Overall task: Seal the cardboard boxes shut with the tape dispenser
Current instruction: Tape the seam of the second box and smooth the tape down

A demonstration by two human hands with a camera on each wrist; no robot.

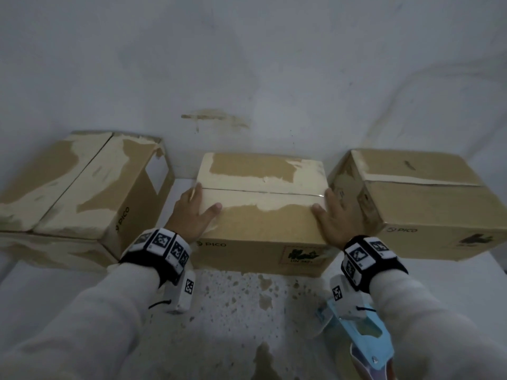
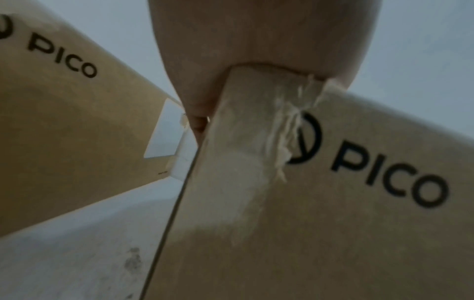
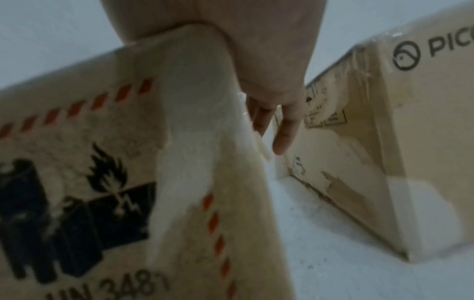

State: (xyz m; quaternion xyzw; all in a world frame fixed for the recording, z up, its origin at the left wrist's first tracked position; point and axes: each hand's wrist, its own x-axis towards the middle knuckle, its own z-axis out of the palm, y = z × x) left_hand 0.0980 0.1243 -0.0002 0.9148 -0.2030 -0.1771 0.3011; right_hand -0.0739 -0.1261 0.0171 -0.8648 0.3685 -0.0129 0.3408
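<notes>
Neither hand holds the tape dispenser, which lies toward the front edge of the tabletop, right side. Your left hand and right hand press straight-fingered against the sides of the middle box, thumbs on top. Square the flaps, seam tight, before taping.

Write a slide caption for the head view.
On the middle box rest the left hand and right hand; the tape dispenser lies nearby.

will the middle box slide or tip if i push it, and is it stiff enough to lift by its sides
Probably slides, not tips: the middle box sits low and wide on the table. Likely stiff enough, though its peeled paper hints at softened panels.
</notes>
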